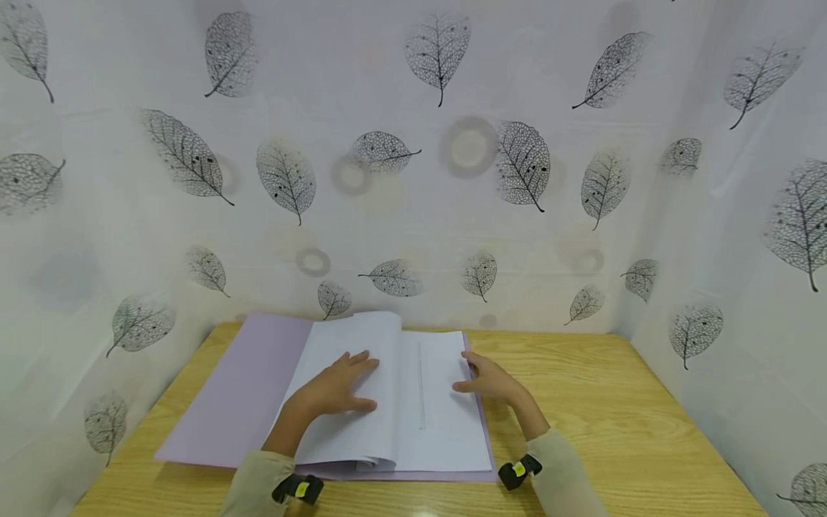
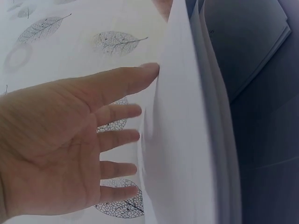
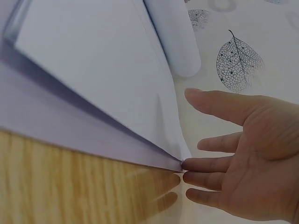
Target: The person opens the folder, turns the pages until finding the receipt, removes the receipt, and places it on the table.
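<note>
A lilac folder lies opened on the table, with a stack of white pages inside. The turned pages bulge up in a curve near the middle, and my left hand rests on them with fingers spread. In the left wrist view, the thumb and fingertips of that left hand meet the page surface. My right hand is at the right edge of the flat white page, which bears a thin printed line. The right wrist view shows its straight fingers at the corner of the page and cover.
The wooden table extends to the right of the folder. Behind and beside it hangs a white curtain printed with grey leaves. A dark band with a small device is on each wrist, over pale sleeves.
</note>
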Motion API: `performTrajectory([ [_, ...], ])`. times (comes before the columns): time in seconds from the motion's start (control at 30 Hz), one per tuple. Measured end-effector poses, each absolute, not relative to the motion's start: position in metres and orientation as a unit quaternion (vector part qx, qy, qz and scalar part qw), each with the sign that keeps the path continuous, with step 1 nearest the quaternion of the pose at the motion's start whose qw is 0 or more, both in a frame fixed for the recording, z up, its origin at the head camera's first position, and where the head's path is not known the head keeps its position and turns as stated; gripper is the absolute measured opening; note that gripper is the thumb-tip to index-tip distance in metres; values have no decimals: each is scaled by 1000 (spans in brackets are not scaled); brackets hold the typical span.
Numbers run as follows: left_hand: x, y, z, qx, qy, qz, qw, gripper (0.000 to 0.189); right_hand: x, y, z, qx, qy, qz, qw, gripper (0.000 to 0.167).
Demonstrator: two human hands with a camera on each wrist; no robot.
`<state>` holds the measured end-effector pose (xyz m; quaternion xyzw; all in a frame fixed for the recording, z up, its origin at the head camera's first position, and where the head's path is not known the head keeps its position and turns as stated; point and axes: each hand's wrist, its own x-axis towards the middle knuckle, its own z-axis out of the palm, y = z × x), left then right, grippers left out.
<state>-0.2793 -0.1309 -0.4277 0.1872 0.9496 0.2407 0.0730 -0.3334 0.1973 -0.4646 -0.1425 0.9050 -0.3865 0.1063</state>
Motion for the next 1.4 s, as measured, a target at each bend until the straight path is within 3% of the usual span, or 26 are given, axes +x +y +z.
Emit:
performTrajectory([
  [0.2, -278, -131, -427, 200, 940, 257, 101, 68, -332, 197, -463, -146, 905, -387, 105, 81],
  [0.37, -279, -131, -427, 200, 941, 258, 87, 64, -332, 197, -461, -152, 903, -391, 95, 78],
  [1.0, -283, -130, -431, 166, 944, 274, 75, 63, -333, 197, -464, -144, 898, -403, 101, 76],
  [1.4, -279, -129, -426, 160, 944, 278, 75, 62, -337, 197, -461, -157, 877, -449, 70, 71],
])
